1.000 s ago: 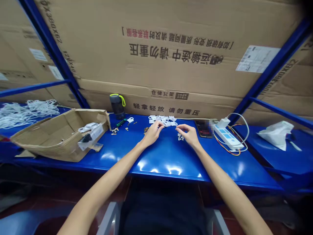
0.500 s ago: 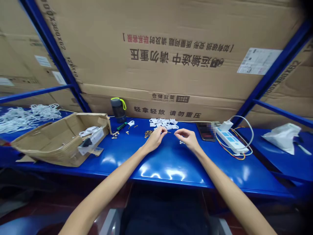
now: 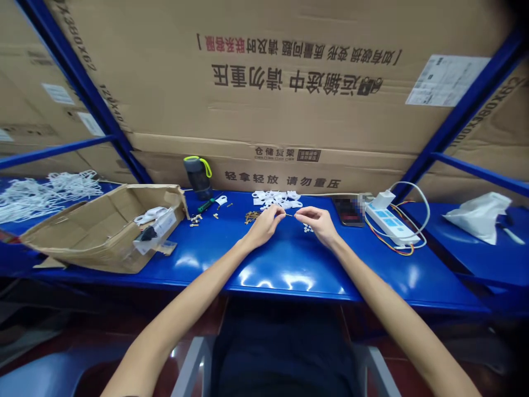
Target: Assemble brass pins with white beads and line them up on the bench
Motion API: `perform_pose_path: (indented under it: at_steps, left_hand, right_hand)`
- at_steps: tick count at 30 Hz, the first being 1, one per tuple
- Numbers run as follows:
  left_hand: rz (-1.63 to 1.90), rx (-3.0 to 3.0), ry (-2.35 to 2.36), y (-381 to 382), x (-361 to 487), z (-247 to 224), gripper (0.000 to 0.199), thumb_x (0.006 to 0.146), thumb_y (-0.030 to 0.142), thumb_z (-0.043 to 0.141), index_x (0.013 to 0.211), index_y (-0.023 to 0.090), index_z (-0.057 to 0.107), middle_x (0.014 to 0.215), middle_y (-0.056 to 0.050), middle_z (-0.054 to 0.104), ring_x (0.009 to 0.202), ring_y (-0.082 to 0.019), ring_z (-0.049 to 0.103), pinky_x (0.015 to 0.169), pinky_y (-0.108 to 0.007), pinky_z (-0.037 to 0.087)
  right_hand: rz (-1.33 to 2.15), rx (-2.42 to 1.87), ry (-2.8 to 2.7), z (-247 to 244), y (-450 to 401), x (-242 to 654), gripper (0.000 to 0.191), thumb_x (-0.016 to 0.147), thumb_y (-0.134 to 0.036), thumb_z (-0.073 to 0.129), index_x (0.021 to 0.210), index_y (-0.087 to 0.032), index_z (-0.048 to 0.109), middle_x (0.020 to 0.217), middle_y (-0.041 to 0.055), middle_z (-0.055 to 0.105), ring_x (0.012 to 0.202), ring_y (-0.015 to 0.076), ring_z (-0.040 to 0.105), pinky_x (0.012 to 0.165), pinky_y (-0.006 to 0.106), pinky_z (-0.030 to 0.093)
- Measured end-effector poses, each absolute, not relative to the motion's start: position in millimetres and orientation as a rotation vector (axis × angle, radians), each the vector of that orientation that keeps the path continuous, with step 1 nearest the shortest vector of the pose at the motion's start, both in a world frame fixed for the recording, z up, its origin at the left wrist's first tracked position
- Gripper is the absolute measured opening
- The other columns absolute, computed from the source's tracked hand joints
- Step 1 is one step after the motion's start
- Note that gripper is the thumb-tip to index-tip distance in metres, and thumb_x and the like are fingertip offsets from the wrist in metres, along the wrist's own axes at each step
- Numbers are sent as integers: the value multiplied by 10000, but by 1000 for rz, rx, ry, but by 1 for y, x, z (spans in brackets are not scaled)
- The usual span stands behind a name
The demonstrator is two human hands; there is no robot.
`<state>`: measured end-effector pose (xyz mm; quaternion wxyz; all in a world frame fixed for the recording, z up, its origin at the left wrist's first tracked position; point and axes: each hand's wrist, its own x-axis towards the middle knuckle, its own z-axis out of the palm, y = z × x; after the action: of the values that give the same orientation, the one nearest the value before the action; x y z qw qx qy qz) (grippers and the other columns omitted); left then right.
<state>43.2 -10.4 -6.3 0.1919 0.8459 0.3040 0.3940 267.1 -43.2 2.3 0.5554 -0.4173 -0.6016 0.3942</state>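
My left hand (image 3: pixel 264 226) pinches a thin brass-coloured pin (image 3: pixel 289 215) that points right, above the blue table. Facing it, my right hand (image 3: pixel 319 221) has thumb and forefinger pressed together at the pin's far end. Anything between those right fingertips is too small to make out. Beside my left hand lies a pile of brass-coloured pieces (image 3: pixel 251 216). Small white pieces (image 3: pixel 307 227) sit just under my right fingers. White plastic parts (image 3: pixel 276 198) are heaped behind both hands.
An open cardboard box (image 3: pixel 82 251) with white parts stands left. A dark bottle (image 3: pixel 198 179), a green-handled tool (image 3: pixel 205 205) and small loose pieces (image 3: pixel 195 220) are near it. To the right are a phone (image 3: pixel 347 210), a power strip (image 3: pixel 388 225) with cables and a white bag (image 3: pixel 481 216).
My right hand has come in left, so its fingertips now meet the pin's end. The left hand keeps its pinch on the pin. The camera view has tilted slightly downward.
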Motion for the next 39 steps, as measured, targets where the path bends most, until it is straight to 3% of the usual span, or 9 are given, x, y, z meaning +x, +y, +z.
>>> perform_pose_path:
  at_steps: [7, 23, 39]
  left_hand:
    - [1128, 2354, 836, -13, 44, -3, 226, 1093, 376, 431, 1098, 197, 568, 1074, -71, 651, 994, -216, 616, 928, -349, 488]
    - [1098, 2278, 790, -19, 46, -1, 266, 1097, 414, 412, 1091, 200, 569, 1042, -63, 648, 948, -209, 618, 908, -343, 493]
    - [1097, 2321, 774, -19, 47, 0, 287, 1099, 438, 419, 1101, 201, 582, 1086, -75, 667, 1031, -222, 621, 970, -378, 494]
  right_hand:
    - [1047, -956, -1390, -1, -43, 265, 315, 689, -470, 903, 888, -244, 812, 864, 18, 780, 784, 199, 696, 757, 342, 563]
    - [1097, -891, -1379, 1, -46, 262, 283, 707, -422, 911, 872, -242, 767, 840, 14, 796, 796, 208, 720, 754, 337, 544]
    - [1088, -890, -1371, -9, -39, 265, 300, 702, -427, 917, 902, -236, 799, 851, 26, 786, 726, 186, 660, 711, 331, 516]
